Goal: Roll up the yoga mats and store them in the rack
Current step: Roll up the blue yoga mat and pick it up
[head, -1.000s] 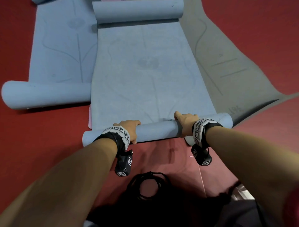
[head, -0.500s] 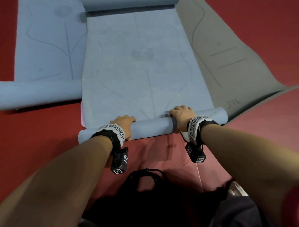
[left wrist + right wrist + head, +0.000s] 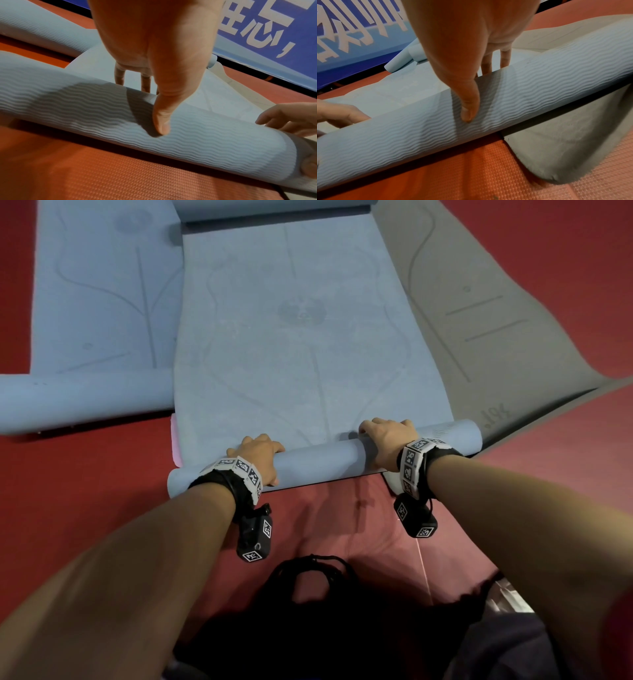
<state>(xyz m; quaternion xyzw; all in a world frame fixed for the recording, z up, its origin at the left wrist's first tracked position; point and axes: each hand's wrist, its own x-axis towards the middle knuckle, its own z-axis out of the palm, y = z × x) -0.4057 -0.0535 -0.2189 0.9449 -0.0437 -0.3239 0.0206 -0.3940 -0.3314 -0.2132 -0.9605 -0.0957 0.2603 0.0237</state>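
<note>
A light blue yoga mat [image 3: 301, 337] lies flat on the red floor, its near end wound into a roll [image 3: 318, 460]. My left hand [image 3: 260, 453] grips the roll toward its left end and my right hand [image 3: 387, 436] grips it right of the middle. The left wrist view shows the left hand [image 3: 154, 106] with its thumb pressed on the ribbed roll [image 3: 214, 135] and its fingers reaching over the far side. My right hand [image 3: 476, 92] holds the roll [image 3: 402, 142] the same way in the right wrist view.
A second blue mat [image 3: 102, 285] lies to the left with its own rolled end [image 3: 85, 402]. A grey mat [image 3: 479, 302] lies under the right side. Another blue roll [image 3: 274, 208] sits at the far end. Black straps [image 3: 315, 577] lie near my legs. A blue banner [image 3: 257, 27] stands beyond.
Both hands have turned the roll forward, away from me, taking up more of the flat mat. The far roll has slid toward the top of the view.
</note>
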